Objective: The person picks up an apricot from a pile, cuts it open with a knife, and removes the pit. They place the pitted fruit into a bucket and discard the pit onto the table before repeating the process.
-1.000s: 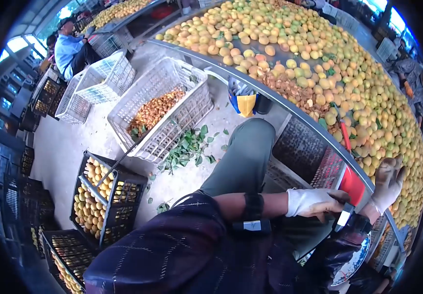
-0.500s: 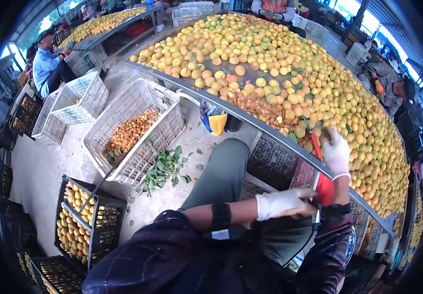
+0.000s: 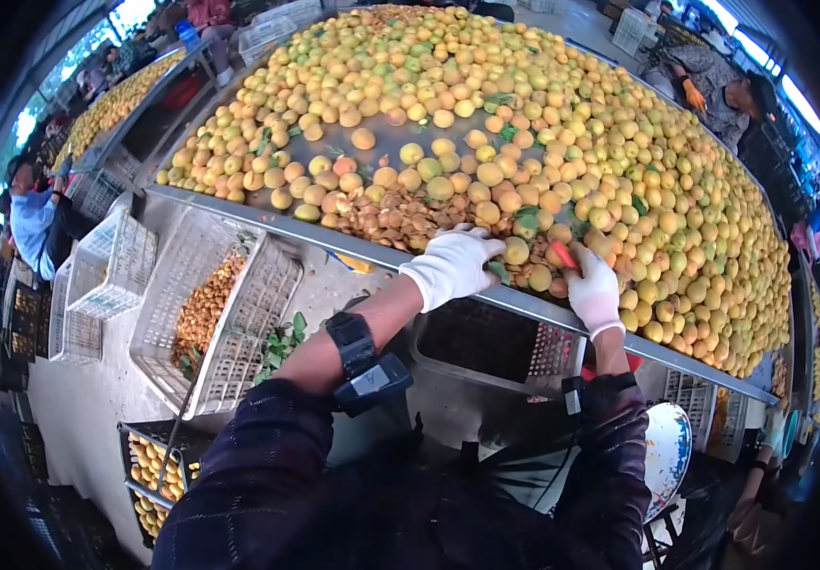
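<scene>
Hands, change noted: left hand (image 3: 453, 266), white-gloved, is raised from beside the right wrist, where it lay half a second ago, and is now laid palm down on the front edge of the surface (image 3: 267, 220); fingers are bent, their tips touching an apricot (image 3: 516, 250); whether anything is gripped cannot be told.

Right hand (image 3: 592, 290), white-gloved, is kept at the heap as before; it is closed round the red-handled tool (image 3: 563, 254), which is held just above the fruit near the front edge, just beside the left hand.

Judgement: both hands are now brought to the fruit, so work at the heap is taken to be only starting; no cut fruit is seen in either hand.

Surface: long metal-edged surface, heaped with apricots (image 3: 524, 123), yellow to orange; a brown patch of pits and scraps (image 3: 386, 214) is found near the front edge, by the left hand.

Beneath and beside:
- black crate (image 3: 486, 337) under the edge
- white crate (image 3: 239, 313), partly filled with orange-brown pieces
- leaves (image 3: 282, 342) on the floor
- black crate of apricots (image 3: 149, 465)

Room: an open-sided shed; a seated person in blue (image 3: 30, 223) at left; a co-worker (image 3: 714, 81) at the far side.
</scene>
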`<control>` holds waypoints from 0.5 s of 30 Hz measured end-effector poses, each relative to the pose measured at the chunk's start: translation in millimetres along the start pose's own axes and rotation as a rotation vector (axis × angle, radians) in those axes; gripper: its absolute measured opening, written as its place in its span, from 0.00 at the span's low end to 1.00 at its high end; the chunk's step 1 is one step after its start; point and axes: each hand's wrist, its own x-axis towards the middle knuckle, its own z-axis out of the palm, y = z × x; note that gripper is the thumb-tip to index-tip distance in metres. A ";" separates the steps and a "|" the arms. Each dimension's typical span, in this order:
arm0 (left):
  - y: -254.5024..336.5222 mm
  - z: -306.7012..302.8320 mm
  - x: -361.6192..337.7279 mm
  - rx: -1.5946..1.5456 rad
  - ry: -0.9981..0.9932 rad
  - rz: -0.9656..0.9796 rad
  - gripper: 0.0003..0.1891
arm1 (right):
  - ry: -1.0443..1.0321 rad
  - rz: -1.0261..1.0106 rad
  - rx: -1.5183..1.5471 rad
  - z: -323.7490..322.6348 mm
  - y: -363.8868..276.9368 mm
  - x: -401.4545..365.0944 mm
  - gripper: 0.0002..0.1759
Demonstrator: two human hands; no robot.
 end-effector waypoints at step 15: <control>30.8 25.9 49.9 -0.037 0.069 0.270 0.20 | 0.155 0.615 1.067 -47.8 41.5 -34.8 0.18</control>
